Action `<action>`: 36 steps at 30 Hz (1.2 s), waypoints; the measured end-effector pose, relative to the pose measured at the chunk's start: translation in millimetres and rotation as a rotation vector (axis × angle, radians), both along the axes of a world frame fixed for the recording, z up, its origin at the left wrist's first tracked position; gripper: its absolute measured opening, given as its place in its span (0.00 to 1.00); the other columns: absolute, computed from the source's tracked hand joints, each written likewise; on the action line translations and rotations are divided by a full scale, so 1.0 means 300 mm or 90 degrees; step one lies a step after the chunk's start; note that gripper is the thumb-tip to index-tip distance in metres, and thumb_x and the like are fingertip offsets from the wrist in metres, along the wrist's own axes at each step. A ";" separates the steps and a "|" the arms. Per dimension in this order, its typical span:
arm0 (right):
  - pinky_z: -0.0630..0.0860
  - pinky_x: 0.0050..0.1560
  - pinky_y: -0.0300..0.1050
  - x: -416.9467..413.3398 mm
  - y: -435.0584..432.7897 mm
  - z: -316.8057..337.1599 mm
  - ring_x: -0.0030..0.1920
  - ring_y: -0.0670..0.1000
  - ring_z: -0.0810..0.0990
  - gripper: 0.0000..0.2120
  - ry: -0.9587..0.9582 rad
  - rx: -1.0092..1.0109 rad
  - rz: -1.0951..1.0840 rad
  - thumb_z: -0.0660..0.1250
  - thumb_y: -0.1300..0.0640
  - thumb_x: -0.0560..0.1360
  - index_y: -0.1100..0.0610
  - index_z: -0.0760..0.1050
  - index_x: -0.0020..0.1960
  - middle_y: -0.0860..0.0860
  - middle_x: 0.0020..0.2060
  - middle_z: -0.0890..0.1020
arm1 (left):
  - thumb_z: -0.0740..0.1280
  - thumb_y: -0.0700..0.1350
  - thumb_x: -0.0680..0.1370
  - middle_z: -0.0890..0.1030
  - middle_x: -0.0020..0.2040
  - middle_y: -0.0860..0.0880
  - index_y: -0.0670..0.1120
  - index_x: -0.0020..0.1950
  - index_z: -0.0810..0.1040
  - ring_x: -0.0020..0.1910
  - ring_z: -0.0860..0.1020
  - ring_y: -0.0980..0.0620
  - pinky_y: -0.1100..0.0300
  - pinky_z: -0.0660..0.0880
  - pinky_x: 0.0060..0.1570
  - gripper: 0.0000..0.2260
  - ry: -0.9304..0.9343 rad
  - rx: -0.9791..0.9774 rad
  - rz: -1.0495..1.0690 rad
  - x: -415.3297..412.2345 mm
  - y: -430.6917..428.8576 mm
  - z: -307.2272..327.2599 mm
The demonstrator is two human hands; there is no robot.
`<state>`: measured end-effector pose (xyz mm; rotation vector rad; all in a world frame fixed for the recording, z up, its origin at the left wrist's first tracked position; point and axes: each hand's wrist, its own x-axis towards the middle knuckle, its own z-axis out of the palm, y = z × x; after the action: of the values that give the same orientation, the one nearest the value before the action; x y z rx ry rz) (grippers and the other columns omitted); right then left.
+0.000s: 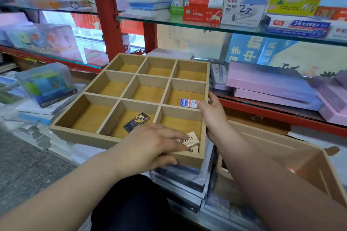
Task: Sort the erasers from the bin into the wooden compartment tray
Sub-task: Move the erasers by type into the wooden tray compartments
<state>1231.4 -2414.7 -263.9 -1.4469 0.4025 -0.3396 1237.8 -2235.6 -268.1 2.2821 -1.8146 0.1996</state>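
Observation:
The wooden compartment tray (112,97) has a three-by-three grid and sits on a stack of books. A black patterned eraser (136,122) lies in its front middle compartment. Beige erasers (190,139) lie in the front right compartment. My left hand (150,146) reaches over the tray's front wall, its straight fingers resting on the beige erasers and its thumb against the outside of the wall. My right hand (214,116) pinches a white and blue eraser (189,103) low in the middle right compartment. The wooden bin (293,155) stands to the right, partly hidden behind my right forearm.
A glass shelf (187,22) with stationery boxes hangs above the tray. Pink and purple boxes (268,86) lie on the red shelf to the right. A clear plastic box (47,84) sits on paper stacks to the left. Grey floor is at the lower left.

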 end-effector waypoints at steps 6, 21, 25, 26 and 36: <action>0.76 0.48 0.45 0.061 -0.028 -0.006 0.51 0.53 0.78 0.16 0.015 -0.024 -0.028 0.58 0.65 0.74 0.52 0.67 0.59 0.55 0.58 0.76 | 0.61 0.55 0.68 0.82 0.51 0.53 0.53 0.46 0.83 0.42 0.80 0.54 0.60 0.77 0.41 0.14 -0.024 -0.080 0.053 0.063 -0.021 -0.004; 0.74 0.37 0.43 0.147 -0.052 0.033 0.37 0.49 0.76 0.19 0.014 0.012 -0.005 0.55 0.67 0.75 0.57 0.67 0.64 0.52 0.41 0.77 | 0.68 0.55 0.72 0.72 0.64 0.62 0.60 0.66 0.68 0.67 0.62 0.59 0.73 0.48 0.63 0.23 0.112 0.021 0.180 0.107 -0.121 0.061; 0.73 0.41 0.40 0.151 -0.066 0.022 0.43 0.48 0.77 0.16 0.047 -0.086 0.014 0.56 0.64 0.75 0.53 0.67 0.61 0.49 0.44 0.77 | 0.68 0.55 0.72 0.73 0.63 0.61 0.62 0.66 0.67 0.65 0.65 0.59 0.67 0.55 0.65 0.24 0.127 0.049 0.187 0.111 -0.128 0.058; 0.74 0.43 0.40 0.151 -0.073 0.019 0.46 0.49 0.77 0.16 0.049 -0.112 0.010 0.57 0.63 0.75 0.53 0.67 0.62 0.49 0.47 0.77 | 0.68 0.56 0.72 0.72 0.64 0.62 0.62 0.67 0.66 0.65 0.65 0.60 0.69 0.52 0.66 0.25 0.134 0.044 0.183 0.111 -0.124 0.059; 0.74 0.43 0.39 0.138 -0.080 0.013 0.49 0.47 0.75 0.20 0.037 -0.193 0.008 0.59 0.61 0.76 0.54 0.63 0.67 0.51 0.55 0.75 | 0.73 0.48 0.70 0.71 0.39 0.66 0.53 0.62 0.75 0.56 0.71 0.65 0.78 0.42 0.66 0.21 0.182 -0.081 0.213 0.098 -0.079 0.043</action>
<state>1272.7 -2438.7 -259.9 -1.7577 0.4003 -0.3599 1267.2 -2259.3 -255.3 2.3658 -1.2445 0.0360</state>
